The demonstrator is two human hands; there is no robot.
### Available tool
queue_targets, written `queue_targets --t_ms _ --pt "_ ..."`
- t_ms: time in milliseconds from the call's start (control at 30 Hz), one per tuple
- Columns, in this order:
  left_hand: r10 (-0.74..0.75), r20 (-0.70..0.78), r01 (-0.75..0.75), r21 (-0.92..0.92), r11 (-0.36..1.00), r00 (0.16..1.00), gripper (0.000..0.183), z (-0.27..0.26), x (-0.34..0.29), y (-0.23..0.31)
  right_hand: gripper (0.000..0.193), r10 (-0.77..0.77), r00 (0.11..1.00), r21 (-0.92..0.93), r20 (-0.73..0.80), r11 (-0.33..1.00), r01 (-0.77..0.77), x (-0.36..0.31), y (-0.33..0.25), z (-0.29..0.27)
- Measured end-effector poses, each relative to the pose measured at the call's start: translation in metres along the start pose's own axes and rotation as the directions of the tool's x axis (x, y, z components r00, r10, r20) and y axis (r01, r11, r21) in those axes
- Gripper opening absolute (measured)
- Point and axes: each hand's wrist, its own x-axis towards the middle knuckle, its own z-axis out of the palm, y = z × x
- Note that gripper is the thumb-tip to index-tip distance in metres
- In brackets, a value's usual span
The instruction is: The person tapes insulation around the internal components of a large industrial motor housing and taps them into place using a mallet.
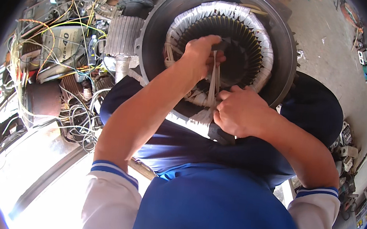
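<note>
A round dark motor housing (147, 52) stands upright before my knees, with a stator inside it. Its ring of coil ends (265, 56) is wrapped in white tape. My left hand (201, 54) reaches into the bore, closed on a strip of white tape (213, 84). That strip runs in narrow strands from these fingers to the near side of the ring. My right hand (242, 113) is curled at the near right of the ring, its fingertips beside the lower end of the tape. What those fingers grip is hidden.
Loose wires (80, 125), a ribbed grey motor casing (122, 35) and a pale container (63, 43) crowd the left side. Metal parts (347, 153) lie at the right. Concrete floor (320, 48) stretches beyond the housing on the right. My legs (319, 104) flank the housing.
</note>
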Motion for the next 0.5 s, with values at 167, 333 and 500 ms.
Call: queue_targets --t_ms 167,333,500 --pt "0.572 -0.054 -0.574 -0.035 0.818 0.818 0.019 -0.025 0.038 0.073 0.045 0.008 1.000 -0.030 0.000 1.000 -0.008 -0.001 0.000 -0.002" --pt "0.792 -0.063 -0.777 -0.254 0.576 0.608 0.016 -0.142 -0.047 0.229 0.043 -0.038 0.999 -0.055 0.018 0.998 0.039 0.002 0.002 0.000" --pt "0.862 -0.209 -0.775 0.378 0.506 0.461 0.022 -0.402 -0.133 0.367 0.037 -0.008 1.000 -0.038 0.020 0.999 0.009 -0.001 0.003 0.000"
